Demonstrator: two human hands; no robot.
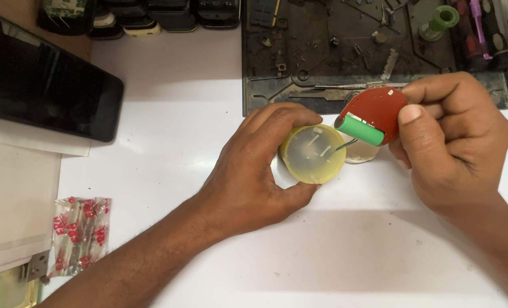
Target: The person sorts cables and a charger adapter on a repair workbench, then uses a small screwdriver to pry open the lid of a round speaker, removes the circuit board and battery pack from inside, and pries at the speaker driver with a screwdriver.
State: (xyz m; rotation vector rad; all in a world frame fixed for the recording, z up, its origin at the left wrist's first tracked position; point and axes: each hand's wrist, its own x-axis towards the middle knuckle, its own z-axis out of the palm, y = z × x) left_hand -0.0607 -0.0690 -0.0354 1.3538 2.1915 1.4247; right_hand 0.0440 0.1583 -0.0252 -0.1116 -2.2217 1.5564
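currently, head view: left hand (251,171) is curling around a round yellow translucent housing (312,154), fingers over its top edge and thumb under it, holding it on the white table (168,131). right hand (450,142) is pinching a red circuit board (379,111), thumb on its edge, with a green cylindrical cell (359,130) mounted on it, lifted just beside the housing. a thin green wire (345,145) is running from board toward housing. likely risk: pulling the board further away is straining that wire and may tear its joint. dark repair mat (322,57) with loose tools is lying behind; black tablet (43,85) to the left.
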